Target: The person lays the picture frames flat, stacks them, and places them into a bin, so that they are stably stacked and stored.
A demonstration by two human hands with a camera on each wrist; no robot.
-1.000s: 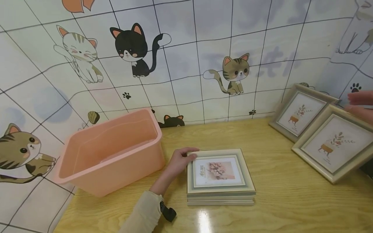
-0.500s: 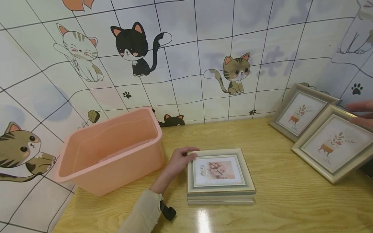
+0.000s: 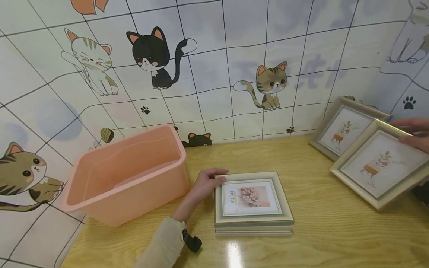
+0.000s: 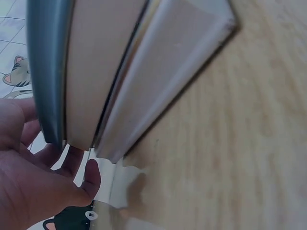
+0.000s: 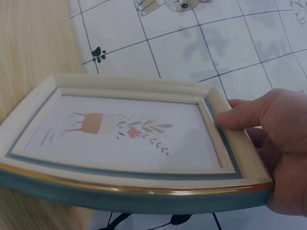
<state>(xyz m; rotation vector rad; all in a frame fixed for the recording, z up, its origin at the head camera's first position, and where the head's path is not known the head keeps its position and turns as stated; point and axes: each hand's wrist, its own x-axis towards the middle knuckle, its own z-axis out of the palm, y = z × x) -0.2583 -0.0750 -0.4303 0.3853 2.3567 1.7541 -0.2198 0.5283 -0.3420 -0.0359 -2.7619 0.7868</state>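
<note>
While the right hand (image 5: 285, 139) grips the front picture frame (image 3: 385, 163) by its edge, thumb on the face and fingers behind, the back picture frame (image 3: 342, 130) leans against the wall (image 3: 207, 82) just beyond. The front frame stands in its way, covering its lower right part. At the right end of the wooden table (image 3: 318, 238), the held frame is tilted; whether its lower corner touches the wood cannot be told.

Well to its left lies a stack of picture frames (image 3: 253, 201), the top one showing pink flowers. The left hand (image 3: 207, 184) holds the far left corner of the stack, thumb over the top and fingers bent round the edge; how firmly is unclear. Its forearm, in a pale sleeve (image 3: 164, 242) with a black strap (image 3: 192, 242), crosses the space between the stack and a pink tub (image 3: 130, 197). This tub stands at the left, near the wall, which is covered in printed cats and dark grid lines.

Compared with half a second ago, the right hand has come further into the head view, and the front frame has shifted slightly left, hiding a little more of the one behind. The stack, the tub and the left hand have stayed put.
</note>
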